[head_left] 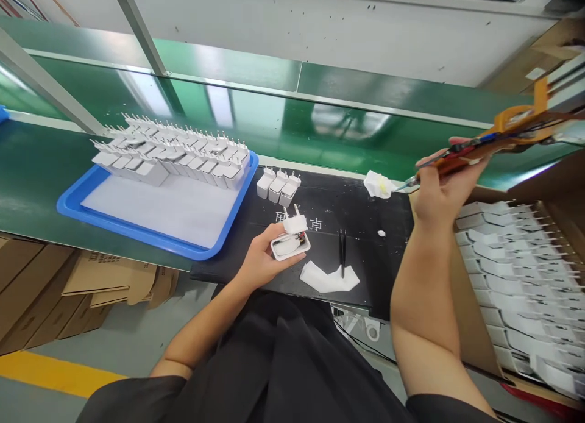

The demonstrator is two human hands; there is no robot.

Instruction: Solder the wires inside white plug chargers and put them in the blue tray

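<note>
My left hand (262, 258) is closed round an opened white charger (291, 237), its plug cap lifted and its inside showing. It hovers over the black mat (365, 240) at the bench's front. My right hand (441, 188) is closed on an orange-handled soldering tool (484, 142). The tool's metal tip touches a white and yellow wad (378, 184) lying on the mat. Three closed white chargers (277, 186) stand on the mat behind my left hand.
A blue tray (114, 219) on the green belt holds several rows of white chargers (176, 155). A cardboard box (461, 301) at right is filled with more chargers (516, 277). Black tweezers (342, 252) and a white foam piece (329, 278) lie on the mat. Flattened cartons (68, 289) lie on the floor.
</note>
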